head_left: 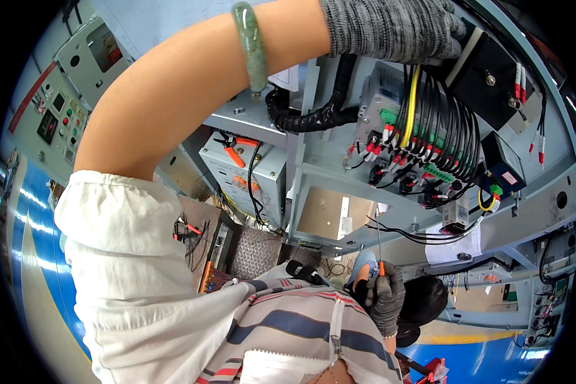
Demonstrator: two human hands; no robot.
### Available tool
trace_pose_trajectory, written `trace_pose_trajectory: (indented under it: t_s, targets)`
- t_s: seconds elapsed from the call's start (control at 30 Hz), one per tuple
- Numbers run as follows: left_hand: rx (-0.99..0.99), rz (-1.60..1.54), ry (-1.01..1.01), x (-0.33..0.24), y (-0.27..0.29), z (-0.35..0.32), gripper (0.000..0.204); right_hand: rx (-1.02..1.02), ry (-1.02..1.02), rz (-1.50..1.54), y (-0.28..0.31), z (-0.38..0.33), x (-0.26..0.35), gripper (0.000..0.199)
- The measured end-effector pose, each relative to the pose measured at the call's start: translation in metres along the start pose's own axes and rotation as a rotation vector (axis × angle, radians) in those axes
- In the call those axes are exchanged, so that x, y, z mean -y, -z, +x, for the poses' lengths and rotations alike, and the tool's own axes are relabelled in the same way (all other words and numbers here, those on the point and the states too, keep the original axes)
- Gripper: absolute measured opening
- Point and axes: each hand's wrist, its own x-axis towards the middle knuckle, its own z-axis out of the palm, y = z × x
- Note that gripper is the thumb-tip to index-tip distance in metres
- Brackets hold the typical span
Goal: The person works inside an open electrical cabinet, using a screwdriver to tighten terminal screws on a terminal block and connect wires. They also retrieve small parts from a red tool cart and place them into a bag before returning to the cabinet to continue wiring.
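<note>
Holding a slim orange-handled screwdriver [382, 268], the right hand [386, 299], in a grey knit glove, sits between four and five o'clock, its fingers closed around the handle and the thin shaft pointing up toward twelve. A co-worker's dark-haired head [427, 299] shows beside it, at four o'clock.

The left hand [406, 29], gloved in the same grey, lies at one o'clock, its bare forearm crossing over from the left with a green bangle [252, 51] on it. The fingertips seem to meet the near edge of a black box [483, 80] at two o'clock, but they lie by the dark rim of the view, so I cannot tell whether they grip or merely rest there.

Below that hand, also at two o'clock, black wires and one yellow wire [412, 105] curve out of a terminal block with green connectors. Loose black wires [422, 239] trail between three and four o'clock, near the screwdriver's tip. At ten o'clock, orange-handled cutters [234, 155] lie on a grey metal box [272, 173].
</note>
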Motion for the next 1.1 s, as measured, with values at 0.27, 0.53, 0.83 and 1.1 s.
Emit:
trace_pose_trajectory:
  t_s: [0.27, 0.53, 0.83, 1.1]
  targets:
    - [0.062, -0.068, 0.027, 0.004, 0.008, -0.004, 0.011, 0.014, -0.019, -0.048, -0.007, 0.001, 0.006, 0.026]
    - [0.171, -0.038, 0.075, 0.002, 0.023, 0.002, 0.013, 0.020, 0.055, -0.145, -0.011, 0.002, 0.009, 0.027]
    - [-0.206, 0.046, 0.150, -0.006, 0.087, -0.016, 0.013, 0.084, 0.022, -0.084, -0.015, -0.003, 0.012, 0.025]
    - [-0.313, -0.205, 0.764, -0.098, 0.101, -0.139, 0.020, 0.112, 0.232, -0.503, -0.020, 0.010, 0.001, 0.027]
